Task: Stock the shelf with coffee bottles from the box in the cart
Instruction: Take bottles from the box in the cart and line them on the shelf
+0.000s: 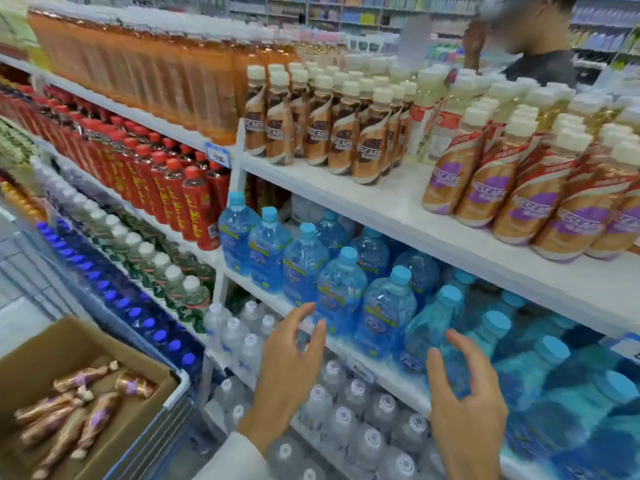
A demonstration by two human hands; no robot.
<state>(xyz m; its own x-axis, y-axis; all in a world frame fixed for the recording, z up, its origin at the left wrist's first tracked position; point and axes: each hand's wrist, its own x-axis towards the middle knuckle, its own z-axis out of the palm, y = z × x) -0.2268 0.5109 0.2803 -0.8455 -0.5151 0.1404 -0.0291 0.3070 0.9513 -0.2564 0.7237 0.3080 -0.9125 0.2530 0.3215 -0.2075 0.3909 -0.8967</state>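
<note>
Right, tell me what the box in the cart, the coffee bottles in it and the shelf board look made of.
Box: brown cardboard, matte, with folded flaps. Coffee bottles: probably plastic under glossy gold-and-purple wrap labels, judging by the sheen. Shelf board: smooth white, likely painted metal, though blur leaves that open.

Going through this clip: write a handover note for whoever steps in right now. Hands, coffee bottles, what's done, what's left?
Left hand and right hand: both open, empty, held in front of the water bottles.
Box in the cart, lower left: several purple-label coffee bottles lie loose in it.
Done: rows of matching bottles stand on the shelf, right side.
Left: move the box's bottles up there.
</note>
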